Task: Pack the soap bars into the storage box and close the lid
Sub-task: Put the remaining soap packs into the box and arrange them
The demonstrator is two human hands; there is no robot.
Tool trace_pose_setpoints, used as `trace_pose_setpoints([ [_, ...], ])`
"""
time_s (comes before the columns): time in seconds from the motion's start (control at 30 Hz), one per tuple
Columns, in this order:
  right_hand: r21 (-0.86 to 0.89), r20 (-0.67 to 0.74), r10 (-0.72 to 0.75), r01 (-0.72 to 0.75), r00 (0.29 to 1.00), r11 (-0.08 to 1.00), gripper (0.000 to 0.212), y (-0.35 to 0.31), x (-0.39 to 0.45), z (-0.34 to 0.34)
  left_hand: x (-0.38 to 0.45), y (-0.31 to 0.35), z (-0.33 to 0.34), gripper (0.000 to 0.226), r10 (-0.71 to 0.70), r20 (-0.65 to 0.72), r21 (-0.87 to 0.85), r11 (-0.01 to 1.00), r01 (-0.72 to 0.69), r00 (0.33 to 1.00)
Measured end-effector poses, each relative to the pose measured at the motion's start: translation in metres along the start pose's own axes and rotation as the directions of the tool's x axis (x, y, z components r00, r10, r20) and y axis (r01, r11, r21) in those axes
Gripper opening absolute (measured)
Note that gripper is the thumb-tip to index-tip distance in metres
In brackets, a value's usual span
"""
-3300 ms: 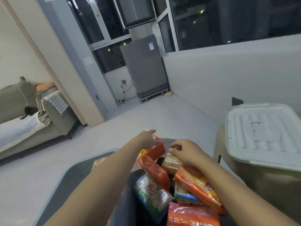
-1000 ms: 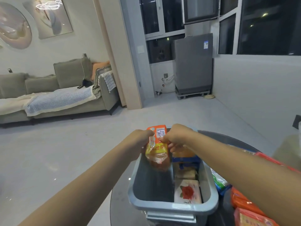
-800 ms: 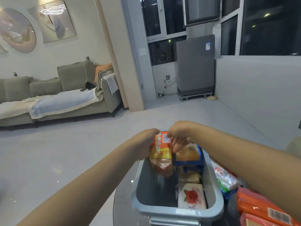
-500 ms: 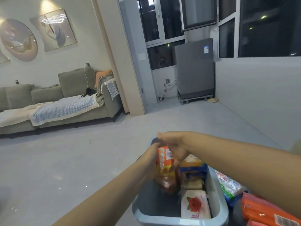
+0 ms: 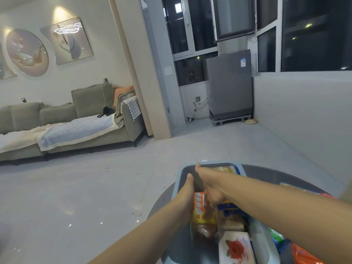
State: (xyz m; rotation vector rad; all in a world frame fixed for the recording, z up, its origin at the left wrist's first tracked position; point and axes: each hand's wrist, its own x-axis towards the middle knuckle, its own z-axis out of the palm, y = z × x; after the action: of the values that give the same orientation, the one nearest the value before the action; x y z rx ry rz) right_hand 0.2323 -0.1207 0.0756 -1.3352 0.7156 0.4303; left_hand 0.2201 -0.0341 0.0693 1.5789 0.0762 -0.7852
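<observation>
- Storage box (image 5: 176, 189): grey-blue plastic, lid off, standing on a dark round table (image 5: 282, 178).
- Orange soap packet (image 5: 201, 208): upright inside the box, left of the stacked bars, its lower clear part near the box floor.
- Left hand (image 5: 185, 195): reaching into the box against the packet's left side; fingers hidden, so the grip cannot be told.
- Right hand (image 5: 211, 189): fingers curled over the packet's top edge, pinching it.
- White soap box with red rose (image 5: 236, 248): lying flat in the box, nearest the camera.
- Blue-wrapped bars (image 5: 228, 206): in the box, under the right forearm.
- Loose orange and green packets (image 5: 302, 254): on the table, right of the box.
</observation>
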Motion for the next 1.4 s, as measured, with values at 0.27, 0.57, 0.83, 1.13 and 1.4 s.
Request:
trace_pose_setpoints([
  [0.27, -0.036, -0.037, -0.338, 0.337, 0.940, 0.941, 0.065, 0.020, -0.034, -0.007, -0.003, -0.008, -0.004, 0.054, 0.270, -0.210, -0.032, 0.959, -0.283, 0.940],
  [0.57, -0.121, -0.048, -0.641, 0.633, 0.766, 0.765, 0.043, 0.055, -0.072, -0.040, -0.039, -0.016, 0.017, 0.042, 0.438, -0.222, 0.097, 0.899, -0.427, 0.871],
  [0.83, -0.336, -0.113, -0.760, 0.695, 0.640, 0.635, 0.031, 0.084, -0.092, -0.065, -0.030, -0.033, 0.015, 0.074, 0.201, -0.177, 0.445, 0.889, -0.103, 0.963],
  [1.13, -0.677, -0.007, -0.803, 0.588, 0.596, 0.443, 0.018, 0.110, -0.068, -0.073, -0.025, -0.030, 0.018, 0.073, 0.049, 0.008, 0.396, 0.917, -0.048, 0.999],
  [1.4, -0.482, 0.012, -0.838, 0.738, 0.545, 0.473, 0.019, 0.116, -0.058, -0.074, -0.017, -0.034, 0.026, 0.061, 0.251, 0.192, 0.409, 0.858, -0.310, 0.949],
])
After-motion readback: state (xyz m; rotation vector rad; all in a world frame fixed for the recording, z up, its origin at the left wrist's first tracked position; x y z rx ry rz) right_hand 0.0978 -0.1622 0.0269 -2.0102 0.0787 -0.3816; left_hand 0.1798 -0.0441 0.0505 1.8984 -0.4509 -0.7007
